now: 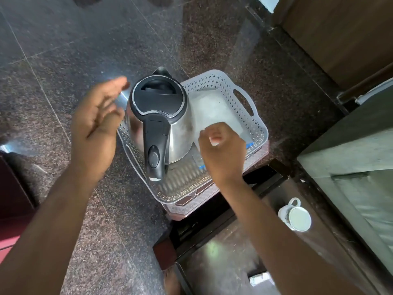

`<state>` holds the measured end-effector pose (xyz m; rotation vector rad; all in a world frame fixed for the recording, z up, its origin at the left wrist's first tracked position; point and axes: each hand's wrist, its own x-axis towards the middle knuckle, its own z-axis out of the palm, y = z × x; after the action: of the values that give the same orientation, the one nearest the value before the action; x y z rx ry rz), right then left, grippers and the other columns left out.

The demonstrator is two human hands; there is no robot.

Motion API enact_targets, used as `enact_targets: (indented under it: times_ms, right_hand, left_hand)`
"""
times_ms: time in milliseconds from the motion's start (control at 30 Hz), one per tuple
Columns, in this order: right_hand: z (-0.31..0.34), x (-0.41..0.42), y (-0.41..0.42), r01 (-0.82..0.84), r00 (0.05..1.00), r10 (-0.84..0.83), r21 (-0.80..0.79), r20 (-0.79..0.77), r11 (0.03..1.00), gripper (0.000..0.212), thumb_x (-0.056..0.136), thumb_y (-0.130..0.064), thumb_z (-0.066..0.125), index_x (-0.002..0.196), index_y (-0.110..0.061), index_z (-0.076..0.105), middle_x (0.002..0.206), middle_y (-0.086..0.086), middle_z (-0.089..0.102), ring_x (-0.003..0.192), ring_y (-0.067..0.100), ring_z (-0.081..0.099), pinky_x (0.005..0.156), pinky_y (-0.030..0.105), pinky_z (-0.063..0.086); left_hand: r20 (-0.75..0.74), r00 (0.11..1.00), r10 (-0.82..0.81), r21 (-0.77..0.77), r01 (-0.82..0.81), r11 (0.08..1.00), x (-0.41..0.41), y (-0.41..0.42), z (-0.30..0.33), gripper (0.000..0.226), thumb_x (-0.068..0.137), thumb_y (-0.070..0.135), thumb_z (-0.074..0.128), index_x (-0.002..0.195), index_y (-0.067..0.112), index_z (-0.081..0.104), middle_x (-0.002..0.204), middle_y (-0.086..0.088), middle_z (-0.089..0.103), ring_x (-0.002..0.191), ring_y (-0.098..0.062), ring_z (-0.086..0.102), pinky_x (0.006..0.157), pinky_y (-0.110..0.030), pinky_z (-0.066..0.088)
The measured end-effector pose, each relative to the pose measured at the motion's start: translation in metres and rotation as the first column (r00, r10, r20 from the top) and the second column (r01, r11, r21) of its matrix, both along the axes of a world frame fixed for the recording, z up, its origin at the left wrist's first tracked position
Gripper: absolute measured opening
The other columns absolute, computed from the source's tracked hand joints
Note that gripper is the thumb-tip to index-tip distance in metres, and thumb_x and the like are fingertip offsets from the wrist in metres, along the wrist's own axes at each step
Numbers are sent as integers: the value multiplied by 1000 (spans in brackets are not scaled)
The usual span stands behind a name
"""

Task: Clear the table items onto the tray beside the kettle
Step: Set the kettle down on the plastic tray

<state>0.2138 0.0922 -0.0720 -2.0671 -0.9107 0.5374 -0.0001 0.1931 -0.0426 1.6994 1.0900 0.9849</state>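
Both forearms reach forward: right hand (221, 150) pinches a white packet (214, 111) lying in the tray (258, 124), just right of the kettle (158, 116); left hand (100, 118) hovers spread, empty, beside it.

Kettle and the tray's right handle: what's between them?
In the head view, a white paper sheet lies in the tray between the kettle and that handle; the right hand pinches its near edge.

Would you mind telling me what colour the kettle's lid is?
The kettle's lid is black, above a shiny steel body; the head view shows it.
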Motion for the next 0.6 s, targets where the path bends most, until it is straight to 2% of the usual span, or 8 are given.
enact_targets:
  times_ms: [67,133,233,300,400,500,600]
  right_hand:
    - [-2,25,5,-63,981,97,-198,166,978,30,95,-28,69,123,-18,70,120,2,72,110,20,67,88,38,58]
    - [-3,43,10,-118,928,251,-421,275,899,45,96,-29,68,138,-17,58,137,10,61,126,28,57,95,43,55]
    - [-6,58,16,-123,854,418,-661,309,740,56,95,-31,70,142,-13,46,145,22,49,135,40,47,107,50,49]
    - [-9,64,20,-115,837,463,-734,292,669,60,94,-30,72,141,-10,41,148,26,45,137,44,45,109,51,47]
    - [-11,71,21,-96,823,483,-765,299,637,62,92,-23,72,142,-8,38,146,28,45,135,43,48,104,52,48]
    - [-14,75,23,-75,815,482,-766,323,639,64,92,-22,73,142,-8,38,143,26,49,133,42,53,97,51,52]
    - [-16,78,26,-73,810,486,-765,329,640,61,94,-27,72,141,-7,38,142,25,52,130,42,55,97,50,52]
  left_hand:
    - [3,999,44,88,-44,995,12,-1,23,42,112,5,48,152,-7,54,153,-19,63,142,-12,63,124,-39,48]
    - [-40,998,43,222,-33,974,24,-7,47,42,114,13,50,152,-5,57,154,-17,64,147,-18,60,126,-38,45]
    - [-158,987,16,498,65,865,45,-22,77,36,109,9,61,142,-4,64,147,-13,67,141,-25,64,122,-42,47]
    - [-195,979,-63,551,162,819,63,-37,88,32,106,4,62,136,-4,69,140,-14,71,134,-26,67,117,-38,51]
    - [-260,944,-206,454,307,836,87,-64,81,36,103,5,66,139,0,69,144,-12,70,137,-24,66,121,-32,47]
    - [-390,857,-336,148,419,896,99,-79,54,54,106,12,68,158,3,54,164,-10,56,156,-23,51,131,-28,34]
    - [-482,779,-401,-104,403,909,105,-84,22,73,110,26,65,172,9,31,180,-8,32,170,-18,25,135,-20,13]
